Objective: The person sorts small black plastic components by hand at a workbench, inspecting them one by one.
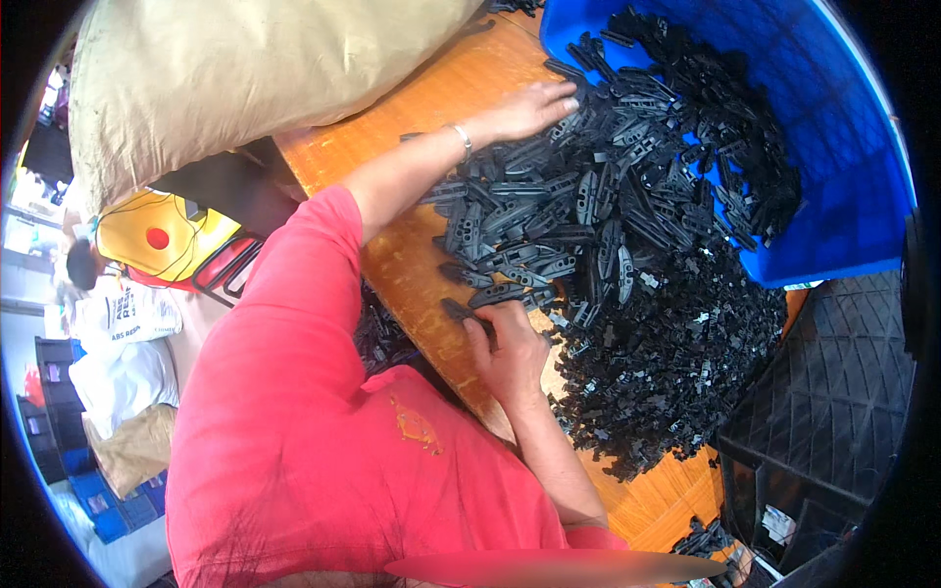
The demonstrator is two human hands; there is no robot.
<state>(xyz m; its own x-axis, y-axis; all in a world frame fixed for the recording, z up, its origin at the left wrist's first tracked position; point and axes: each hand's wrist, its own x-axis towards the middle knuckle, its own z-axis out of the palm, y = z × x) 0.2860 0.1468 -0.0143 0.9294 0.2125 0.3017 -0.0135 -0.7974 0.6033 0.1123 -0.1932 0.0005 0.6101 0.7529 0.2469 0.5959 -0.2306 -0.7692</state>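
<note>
A big heap of black plastic pieces [627,245] spills from a blue tub [843,147] onto an orange wooden table [412,255]. My left hand [534,106], with a thin bracelet at the wrist, lies flat on the heap's upper edge with its fingers stretched out and nothing gripped. My right hand [510,343] rests at the heap's near edge, its fingers curled around one long black plastic piece [459,312]. Longer flat pieces lie between my hands; smaller bits [667,382] are piled to the right of my right hand.
A large tan sack [245,69] leans over the table's upper left corner. A black ribbed crate [833,412] stands at the right of the table. A yellow and red object [162,235] and bags sit on the floor at the left.
</note>
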